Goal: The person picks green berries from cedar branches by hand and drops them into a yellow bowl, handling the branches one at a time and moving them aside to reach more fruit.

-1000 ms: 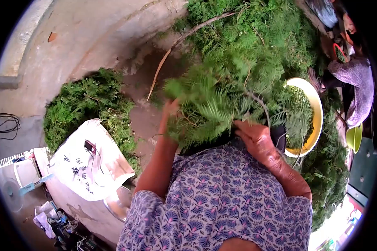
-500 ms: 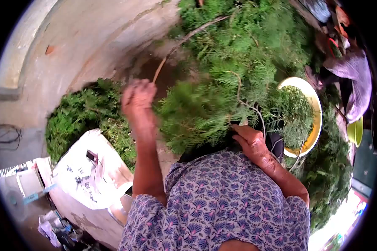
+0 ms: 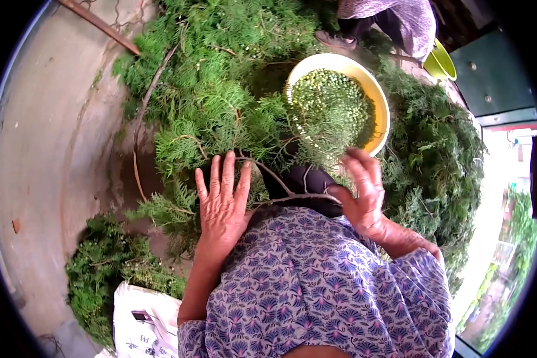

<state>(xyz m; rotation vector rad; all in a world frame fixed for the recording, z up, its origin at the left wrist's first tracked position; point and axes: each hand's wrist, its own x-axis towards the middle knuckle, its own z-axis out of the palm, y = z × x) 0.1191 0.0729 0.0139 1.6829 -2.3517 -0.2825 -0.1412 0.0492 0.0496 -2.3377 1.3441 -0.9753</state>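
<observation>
My left hand [image 3: 222,200] lies with its fingers spread on the green foliage of a leafy branch [image 3: 212,113] across my lap. My right hand [image 3: 364,194] is at the thick end of a bare brown stem [image 3: 268,170], just below the basin; its fingers are bent and blurred, thumb by the stem. A yellow basin [image 3: 383,113] with a pale rim stands beyond my right hand. Small green berries [image 3: 334,86] fill much of it, with a feathery sprig hanging over its near side.
Cut foliage is heaped at the right [image 3: 429,161] and lower left [image 3: 101,262]. A white sack [image 3: 143,334] with a dark object on it lies at the bottom left. Another person's shoe [image 3: 335,40] and patterned clothing [image 3: 414,27] show at the top, near a yellow-green bowl [image 3: 441,62].
The view has swung to the right. My left hand has moved from beside the foliage onto it, fingers spread. My right hand has lifted toward the basin's near edge.
</observation>
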